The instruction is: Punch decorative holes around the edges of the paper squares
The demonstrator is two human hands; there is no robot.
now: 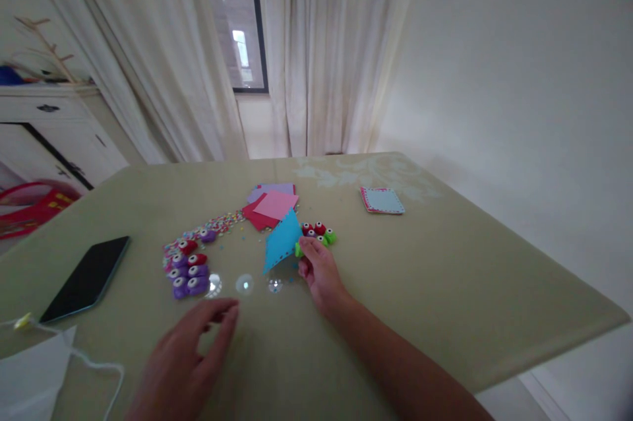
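Note:
My right hand (pixel 319 276) is closed at the fingertips on a blue paper square (pixel 283 241), which stands tilted above the table. A bit of bright green (pixel 298 249) shows at those fingertips; what it belongs to is partly hidden. Just behind the hand sit small red, purple and green pieces with round eyes (pixel 320 229). Nearer the front, my left hand (pixel 190 352) hovers with thumb and forefinger tips brought together, nothing visible between them. Beyond it, purple and red eyed pieces (pixel 190 272) stand grouped in rows.
Pink, red and lilac paper squares (pixel 274 204) overlap behind the blue one. Colourful paper bits (pixel 217 226) are scattered to their left. A stack of edge-patterned squares (pixel 383 200) lies at right. At left are a black tablet (pixel 86 279), white cord (pixel 106 365) and white sheet (pixel 34 378).

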